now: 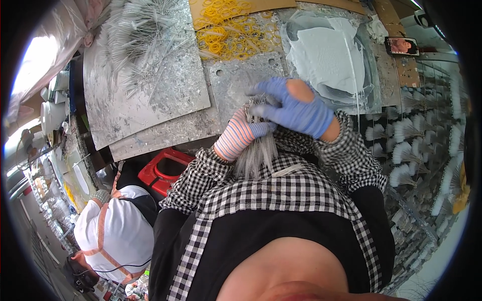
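Observation:
My left hand, in a striped glove with a blue-grey fingertip, is closed around a bundle of thin wire brushes. Their pale bristle ends hang down over my checked apron, and the wire ends point up toward the table edge. My right hand, in a blue glove with a hole on its back, reaches over the top of the bundle. Its fingers are smeared by motion, and whether they grip the wires cannot be made out. Just beyond both hands lies a grey metal plate with round holes.
Loose wire brushes are heaped on a grey board at the left. Yellow rubber bands lie at the back, beside a tray of white paste. A phone stands farther right, above racks of brushes. A red stool and a co-worker are at left.

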Motion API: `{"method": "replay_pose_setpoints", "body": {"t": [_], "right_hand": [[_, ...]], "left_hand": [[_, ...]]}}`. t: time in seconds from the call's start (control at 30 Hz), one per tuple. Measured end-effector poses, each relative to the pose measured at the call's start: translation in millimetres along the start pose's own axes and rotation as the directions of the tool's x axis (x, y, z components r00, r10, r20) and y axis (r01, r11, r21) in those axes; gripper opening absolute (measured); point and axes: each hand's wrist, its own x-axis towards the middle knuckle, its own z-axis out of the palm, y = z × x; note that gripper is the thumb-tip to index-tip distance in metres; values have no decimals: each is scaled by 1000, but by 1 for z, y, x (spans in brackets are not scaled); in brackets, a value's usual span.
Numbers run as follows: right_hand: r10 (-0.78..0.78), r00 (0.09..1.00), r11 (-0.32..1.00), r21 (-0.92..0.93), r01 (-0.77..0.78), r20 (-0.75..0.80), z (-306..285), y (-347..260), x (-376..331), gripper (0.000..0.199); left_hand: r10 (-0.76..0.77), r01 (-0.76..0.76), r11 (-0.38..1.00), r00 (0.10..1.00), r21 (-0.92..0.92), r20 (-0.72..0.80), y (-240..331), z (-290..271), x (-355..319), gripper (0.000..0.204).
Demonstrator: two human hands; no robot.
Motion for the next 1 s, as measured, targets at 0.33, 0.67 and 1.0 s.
{"method": "replay_pose_setpoints", "body": {"t": [0.33, 0.67, 1.0], "right_hand": [[282, 771, 928, 366, -68, -571, -50, 3, -2, 25], [-64, 992, 997, -53, 59, -106, 7, -5, -42, 26], [-135, 988, 928, -359, 101, -72, 37, -14, -36, 28]], "left_hand": [[-58, 59, 998, 998, -32, 29, 3, -7, -4, 73], [-17, -150, 885, 936, -442, -352, 13, -21, 9, 54], [239, -417, 893, 757, -169, -608, 33, 5, 12, 39]]}}
